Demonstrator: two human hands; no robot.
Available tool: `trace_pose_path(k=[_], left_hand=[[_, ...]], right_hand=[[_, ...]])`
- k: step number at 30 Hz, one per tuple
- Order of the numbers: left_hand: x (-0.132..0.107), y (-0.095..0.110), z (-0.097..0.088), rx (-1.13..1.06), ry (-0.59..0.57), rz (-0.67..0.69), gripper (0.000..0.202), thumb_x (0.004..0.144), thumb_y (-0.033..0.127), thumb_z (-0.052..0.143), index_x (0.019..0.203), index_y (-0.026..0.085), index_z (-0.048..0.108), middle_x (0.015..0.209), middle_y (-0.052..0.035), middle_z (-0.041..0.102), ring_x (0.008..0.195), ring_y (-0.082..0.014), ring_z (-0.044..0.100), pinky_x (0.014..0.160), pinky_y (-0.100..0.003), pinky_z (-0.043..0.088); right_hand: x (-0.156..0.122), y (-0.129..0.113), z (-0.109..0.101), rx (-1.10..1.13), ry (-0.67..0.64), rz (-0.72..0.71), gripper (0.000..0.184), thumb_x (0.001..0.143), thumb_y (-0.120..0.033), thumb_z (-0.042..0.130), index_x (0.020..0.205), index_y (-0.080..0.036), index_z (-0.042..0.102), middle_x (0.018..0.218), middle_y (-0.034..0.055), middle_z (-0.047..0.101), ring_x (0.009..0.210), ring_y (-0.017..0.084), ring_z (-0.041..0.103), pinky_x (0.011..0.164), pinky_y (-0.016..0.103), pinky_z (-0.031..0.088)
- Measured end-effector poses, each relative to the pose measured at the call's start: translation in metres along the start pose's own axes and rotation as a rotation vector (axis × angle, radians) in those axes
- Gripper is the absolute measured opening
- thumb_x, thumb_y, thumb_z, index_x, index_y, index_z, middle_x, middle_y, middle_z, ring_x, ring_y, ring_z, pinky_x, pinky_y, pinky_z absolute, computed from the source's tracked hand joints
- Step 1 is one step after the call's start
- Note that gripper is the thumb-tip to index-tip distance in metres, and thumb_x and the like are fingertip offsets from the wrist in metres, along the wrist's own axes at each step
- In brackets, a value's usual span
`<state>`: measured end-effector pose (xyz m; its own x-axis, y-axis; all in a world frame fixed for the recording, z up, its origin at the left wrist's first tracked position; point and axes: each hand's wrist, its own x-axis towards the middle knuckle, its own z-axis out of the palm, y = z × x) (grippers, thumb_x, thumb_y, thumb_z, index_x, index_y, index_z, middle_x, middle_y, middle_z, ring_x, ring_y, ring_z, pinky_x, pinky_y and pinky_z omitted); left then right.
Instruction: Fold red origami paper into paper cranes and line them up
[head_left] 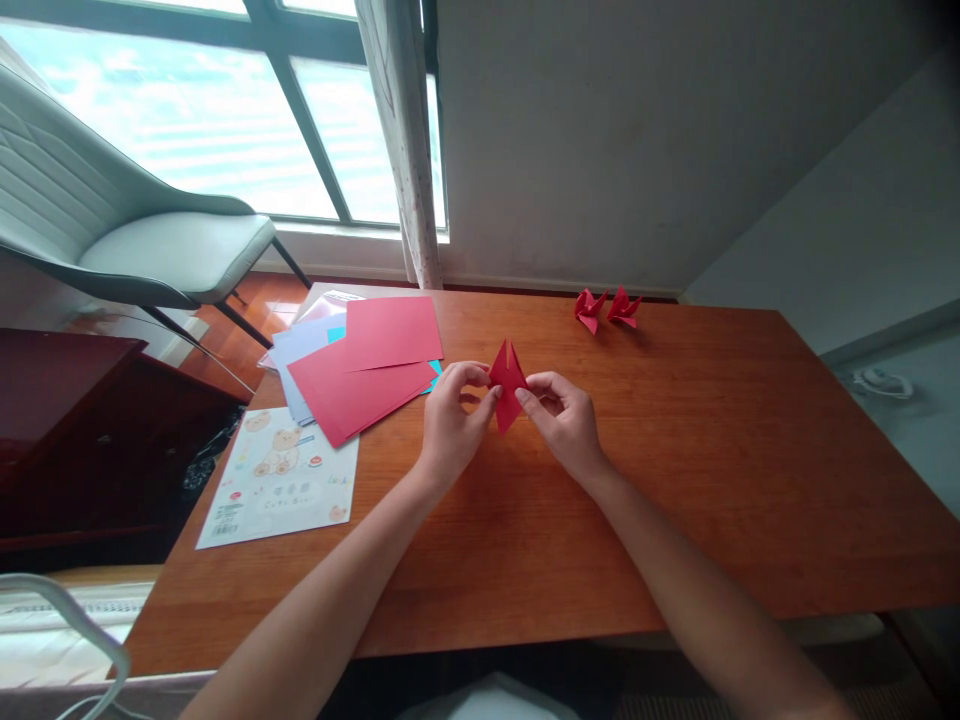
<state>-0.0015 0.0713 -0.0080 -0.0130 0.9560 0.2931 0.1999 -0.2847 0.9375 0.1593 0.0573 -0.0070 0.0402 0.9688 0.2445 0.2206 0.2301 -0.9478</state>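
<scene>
Between my two hands is a red folded paper, a diamond shape with a split at its upper point. My left hand pinches its left corner between thumb and fingers. At the right corner, my right hand grips it the same way. The paper is held up over the wooden table, and its lower point hangs between my thumbs. Two finished-looking red origami figures, one beside the other, stand near the table's far edge.
Left of my hands lie red paper sheets over pale blue sheets. In front of them is a white sheet with a printed bear. A chair stands past the table's left end, by the window. A wall rises behind the table.
</scene>
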Motion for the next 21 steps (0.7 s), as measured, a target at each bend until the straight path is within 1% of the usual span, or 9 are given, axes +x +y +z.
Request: trace_pose_path(k=[3,5,7,9,12,14,17,19,21], left_hand=[[-0.002,0.004,-0.001,0.179,0.005,0.115,0.007,0.084,0.025,0.068,0.091,0.021,0.068,0.105,-0.0069,0.060,0.099,-0.0197,0.059,0.074,-0.028,0.052],[-0.004,0.005,0.001,0.148,-0.050,0.125,0.012,0.088,0.025,0.065,0.098,0.022,0.069,0.104,-0.0071,0.063,0.098,-0.0198,0.061,0.080,-0.031,0.052],[-0.006,0.005,0.004,-0.004,-0.144,0.070,0.020,0.091,0.027,0.061,0.109,0.020,0.067,0.105,-0.0075,0.068,0.097,-0.0199,0.064,0.086,-0.033,0.052],[-0.009,0.005,0.007,-0.212,-0.224,-0.036,0.027,0.094,0.033,0.058,0.115,0.019,0.065,0.107,-0.0083,0.070,0.098,-0.0205,0.066,0.090,-0.033,0.052],[-0.010,0.006,0.010,-0.482,-0.255,-0.199,0.034,0.097,0.043,0.052,0.111,0.016,0.068,0.108,-0.0090,0.072,0.098,-0.0212,0.066,0.090,-0.033,0.052],[-0.009,0.007,0.011,-0.573,-0.242,-0.268,0.035,0.094,0.046,0.057,0.106,0.016,0.070,0.105,-0.0083,0.072,0.095,-0.0205,0.066,0.087,-0.031,0.052],[-0.007,0.011,0.010,-0.568,-0.216,-0.312,0.029,0.085,0.039,0.071,0.101,0.015,0.071,0.099,-0.0070,0.074,0.091,-0.0191,0.066,0.084,-0.029,0.051],[-0.007,0.013,0.009,-0.576,-0.223,-0.344,0.028,0.083,0.037,0.073,0.100,0.015,0.073,0.097,-0.0069,0.074,0.090,-0.0188,0.066,0.084,-0.029,0.052],[-0.007,0.015,0.008,-0.618,-0.231,-0.386,0.029,0.083,0.039,0.072,0.100,0.015,0.073,0.097,-0.0074,0.074,0.088,-0.0195,0.067,0.083,-0.030,0.052]], right_hand=[[-0.002,-0.004,0.000,-0.127,0.018,-0.146,0.010,0.089,-0.031,0.064,0.087,-0.022,0.066,0.088,0.0031,0.069,0.078,0.018,0.065,0.068,0.030,0.055],[-0.002,-0.007,0.001,-0.172,0.021,-0.229,0.007,0.090,-0.029,0.062,0.088,-0.023,0.066,0.095,0.0048,0.068,0.086,0.019,0.066,0.069,0.030,0.056],[-0.003,-0.009,0.001,-0.209,0.024,-0.285,0.007,0.091,-0.028,0.061,0.091,-0.023,0.066,0.100,0.0063,0.067,0.092,0.020,0.065,0.073,0.031,0.057],[-0.003,-0.011,0.001,-0.255,0.023,-0.324,0.009,0.092,-0.029,0.060,0.095,-0.023,0.067,0.103,0.0071,0.067,0.097,0.021,0.065,0.080,0.034,0.057],[-0.002,-0.011,0.000,-0.305,0.008,-0.361,0.016,0.095,-0.027,0.056,0.101,-0.024,0.070,0.106,0.0077,0.066,0.103,0.022,0.063,0.092,0.039,0.053],[-0.002,-0.010,-0.001,-0.313,0.004,-0.376,0.019,0.096,-0.024,0.053,0.103,-0.024,0.071,0.106,0.0072,0.066,0.103,0.022,0.063,0.094,0.039,0.052],[-0.001,-0.008,-0.001,-0.314,0.018,-0.355,0.020,0.094,-0.020,0.054,0.103,-0.026,0.070,0.104,0.0062,0.067,0.100,0.021,0.064,0.089,0.037,0.053],[-0.001,-0.006,-0.001,-0.332,0.040,-0.301,0.019,0.092,-0.021,0.056,0.104,-0.026,0.070,0.103,0.0063,0.066,0.098,0.022,0.063,0.082,0.035,0.054],[0.000,-0.005,-0.002,-0.354,0.069,-0.245,0.020,0.090,-0.022,0.060,0.108,-0.027,0.069,0.106,0.0070,0.064,0.092,0.021,0.062,0.075,0.034,0.054]])
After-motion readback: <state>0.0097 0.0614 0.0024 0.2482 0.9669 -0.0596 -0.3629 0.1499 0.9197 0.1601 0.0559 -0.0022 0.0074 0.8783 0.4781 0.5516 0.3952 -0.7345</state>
